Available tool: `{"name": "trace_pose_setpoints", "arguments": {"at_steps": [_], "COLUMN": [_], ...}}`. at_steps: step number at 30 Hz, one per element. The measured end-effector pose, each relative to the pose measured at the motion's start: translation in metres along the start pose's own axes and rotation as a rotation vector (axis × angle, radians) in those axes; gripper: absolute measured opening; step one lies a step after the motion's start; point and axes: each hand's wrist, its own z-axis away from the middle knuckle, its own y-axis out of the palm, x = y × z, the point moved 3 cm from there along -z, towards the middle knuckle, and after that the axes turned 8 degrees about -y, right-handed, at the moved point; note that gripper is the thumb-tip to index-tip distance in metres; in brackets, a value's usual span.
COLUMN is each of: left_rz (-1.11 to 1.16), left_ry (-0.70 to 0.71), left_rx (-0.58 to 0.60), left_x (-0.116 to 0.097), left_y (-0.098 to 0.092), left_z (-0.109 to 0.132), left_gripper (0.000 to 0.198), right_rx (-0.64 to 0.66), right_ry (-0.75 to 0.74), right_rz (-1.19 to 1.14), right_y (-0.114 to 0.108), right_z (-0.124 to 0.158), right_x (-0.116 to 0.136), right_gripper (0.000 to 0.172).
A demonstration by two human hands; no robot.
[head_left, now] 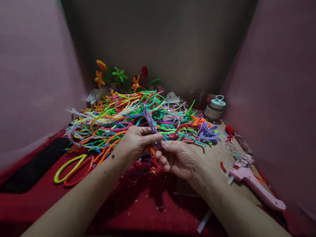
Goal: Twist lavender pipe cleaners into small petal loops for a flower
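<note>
Between my two hands, above the front of the table, is a purple pipe cleaner piece (150, 120), folded into a narrow loop that points up and away. My left hand (138, 141) pinches it near its lower end. Close against it, my right hand (178, 158) has thumb and fingers closed at the same lower end, which the fingertips partly hide. Behind the hands spreads a big tangled heap of pipe cleaners (119, 116) in many colours. A bundle of purple pipe cleaner loops (208, 132) lies at the heap's right side.
Scissors with yellow and red handles (70, 169) and a black flat object (34, 166) lie left. At right are a pink glue gun (258, 184), a cardboard sheet (221, 154) and a teal-lidded container (215, 108). Pipe cleaner flowers (119, 74) stand behind. A glue stick (204, 221) lies in front.
</note>
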Motion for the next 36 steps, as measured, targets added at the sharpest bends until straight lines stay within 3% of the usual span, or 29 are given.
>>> {"name": "trace_pose_setpoints", "arguments": {"at_steps": [8, 17, 22, 32, 36], "left_rz": [-0.017, 0.024, -0.061, 0.056, 0.120], "left_ry": [-0.010, -0.075, -0.018, 0.022, 0.018], "left_rx": [-0.003, 0.029, 0.018, -0.002, 0.048], "left_x": [0.009, 0.004, 0.005, 0.013, 0.017], "left_y": [-0.005, 0.004, 0.002, -0.002, 0.002], "left_z": [-0.006, 0.000, -0.001, -0.006, -0.008], "left_gripper": [0.025, 0.017, 0.024, 0.022, 0.018], "right_rx": [-0.039, -0.064, -0.071, -0.174, -0.218], "right_ry": [0.009, 0.052, 0.014, -0.151, -0.192], "right_rz": [-0.030, -0.104, 0.038, 0.287, 0.319], "right_y": [-0.003, -0.003, -0.004, -0.006, -0.005], "right_z": [-0.002, -0.002, -0.002, -0.001, -0.002], "right_x": [-0.003, -0.007, -0.004, 0.002, 0.002], "right_gripper": [0.006, 0.006, 0.011, 0.019, 0.017]}}
